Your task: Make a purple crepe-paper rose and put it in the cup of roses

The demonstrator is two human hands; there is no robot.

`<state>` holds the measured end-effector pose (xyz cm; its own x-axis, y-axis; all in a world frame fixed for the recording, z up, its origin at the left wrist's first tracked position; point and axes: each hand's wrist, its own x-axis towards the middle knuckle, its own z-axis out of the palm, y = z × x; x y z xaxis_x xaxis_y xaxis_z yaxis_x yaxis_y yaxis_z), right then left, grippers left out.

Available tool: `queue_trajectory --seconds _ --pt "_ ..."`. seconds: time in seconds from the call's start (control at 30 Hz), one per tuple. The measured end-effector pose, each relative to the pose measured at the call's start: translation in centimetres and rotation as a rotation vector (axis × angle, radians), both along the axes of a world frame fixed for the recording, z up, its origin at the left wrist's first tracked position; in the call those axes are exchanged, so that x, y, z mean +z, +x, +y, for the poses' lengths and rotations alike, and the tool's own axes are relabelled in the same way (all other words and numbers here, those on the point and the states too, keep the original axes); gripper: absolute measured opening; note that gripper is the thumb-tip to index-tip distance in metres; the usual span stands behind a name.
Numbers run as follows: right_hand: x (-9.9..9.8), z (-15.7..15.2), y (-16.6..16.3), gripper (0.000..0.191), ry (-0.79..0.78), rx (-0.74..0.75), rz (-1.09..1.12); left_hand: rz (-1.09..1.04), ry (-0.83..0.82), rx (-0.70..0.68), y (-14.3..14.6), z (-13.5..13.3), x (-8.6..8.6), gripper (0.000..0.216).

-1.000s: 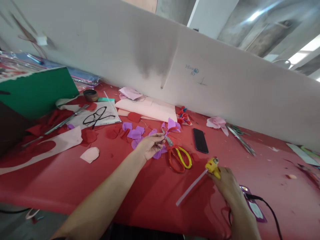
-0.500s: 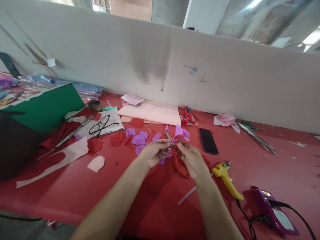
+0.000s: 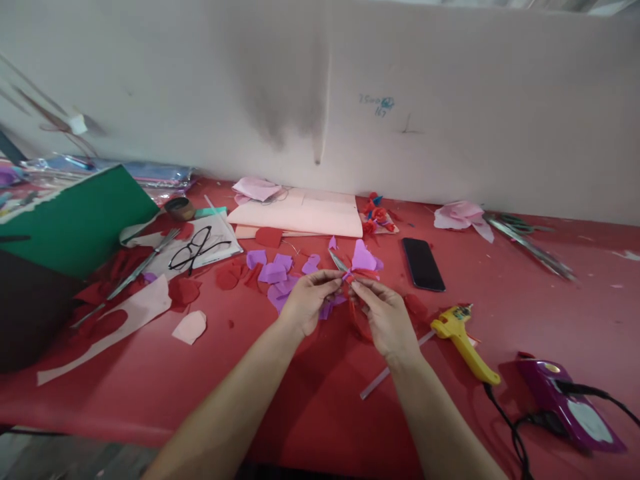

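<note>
My left hand (image 3: 310, 300) and my right hand (image 3: 383, 317) meet over the red table (image 3: 300, 393), both pinching a small purple and red paper flower (image 3: 363, 260) held between their fingertips. Loose purple paper petals (image 3: 275, 270) lie just behind my left hand. Red-handled scissors (image 3: 356, 320) lie under my hands, mostly hidden. A yellow glue gun (image 3: 463, 337) with a clear glue stick rests on the table to the right of my right hand.
A black phone (image 3: 423, 264), pink paper sheets (image 3: 300, 217), black glasses (image 3: 197, 243) on white paper, a green sheet (image 3: 75, 220), red cut-outs (image 3: 185, 290), a pink paper flower (image 3: 460, 217), long metal scissors (image 3: 530, 247) and a purple device (image 3: 565, 407) with a black cable lie about. A white wall stands behind.
My right hand let go of the yellow glue gun, which now lies on the table, and came left to join my left hand on the paper flower.
</note>
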<state>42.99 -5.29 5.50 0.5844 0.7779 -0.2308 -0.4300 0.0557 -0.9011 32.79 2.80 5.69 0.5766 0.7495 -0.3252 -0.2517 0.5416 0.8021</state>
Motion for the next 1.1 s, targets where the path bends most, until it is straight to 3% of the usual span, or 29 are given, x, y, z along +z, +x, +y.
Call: queue_trajectory --seconds 0.33,0.57,0.73,0.83,0.9,1.0,1.1 --pt "-0.4 -0.3 -0.6 0.017 0.044 -0.047 -0.017 0.109 0.185 0.084 0.4 -0.8 -0.1 0.013" --pt "-0.4 -0.9 -0.9 0.038 0.072 0.194 -0.333 -0.024 -0.070 0.058 0.0 -0.3 0.0 0.012" --pt "0.7 -1.5 -1.4 0.039 0.088 0.244 -0.541 -0.112 -0.193 -0.045 -0.1 -0.1 0.0 0.009" --pt "0.8 -2.1 -1.9 0.028 0.092 0.174 -0.652 -0.134 -0.255 -0.079 -0.2 0.1 0.1 0.010" --pt "0.5 -2.2 -2.1 0.021 0.095 0.041 -0.658 -0.157 -0.296 -0.110 -0.2 0.2 0.2 0.013" --pt "-0.1 -1.6 -2.0 0.017 0.103 -0.173 -0.482 -0.207 -0.365 -0.152 -0.3 0.4 0.1 0.013" --pt "-0.4 -0.7 -1.3 0.012 0.115 -0.201 -0.212 -0.217 -0.398 -0.167 -0.3 0.3 0.0 0.015"
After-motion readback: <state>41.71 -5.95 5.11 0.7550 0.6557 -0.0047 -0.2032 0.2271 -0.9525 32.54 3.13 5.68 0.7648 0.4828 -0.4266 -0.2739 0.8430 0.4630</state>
